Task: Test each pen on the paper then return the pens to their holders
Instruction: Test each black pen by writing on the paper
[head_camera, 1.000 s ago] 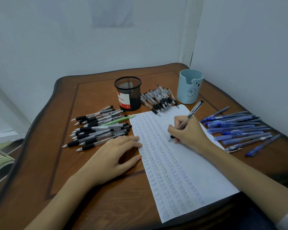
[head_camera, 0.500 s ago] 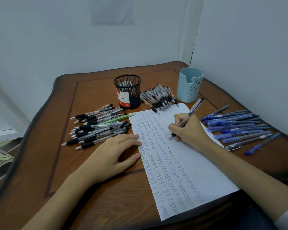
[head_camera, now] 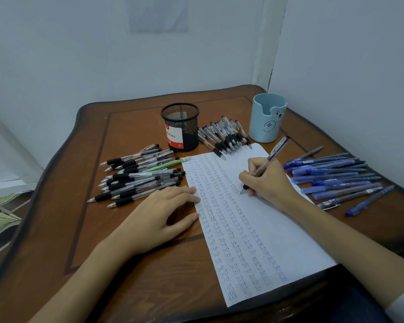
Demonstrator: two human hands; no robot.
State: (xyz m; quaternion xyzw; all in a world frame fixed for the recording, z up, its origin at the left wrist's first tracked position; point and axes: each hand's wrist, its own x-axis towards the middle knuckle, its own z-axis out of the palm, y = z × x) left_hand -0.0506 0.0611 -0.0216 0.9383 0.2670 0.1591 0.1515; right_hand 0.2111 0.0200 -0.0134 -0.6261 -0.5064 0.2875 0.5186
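A white paper (head_camera: 261,231) covered with columns of small handwritten words lies on the wooden table (head_camera: 135,271). My right hand (head_camera: 269,183) grips a clear pen with a black grip (head_camera: 273,152), its tip touching the paper. My left hand (head_camera: 159,215) rests flat at the paper's left edge, fingertips on the sheet. A black mesh holder (head_camera: 180,127) and a light blue bear-face holder (head_camera: 266,118) stand at the back. Black-grip pens (head_camera: 140,177) lie heaped on the left, a second group of black-grip pens (head_camera: 225,136) between the holders, and blue pens (head_camera: 334,177) on the right.
One green pen (head_camera: 167,164) lies among the left heap. White walls meet in a corner just behind the table. The table's curved edge drops off at the left, where a patterned floor (head_camera: 0,220) shows.
The pen tip has shifted slightly along the paper as my right hand writes. My left hand has stayed in place. The view has drifted a little.
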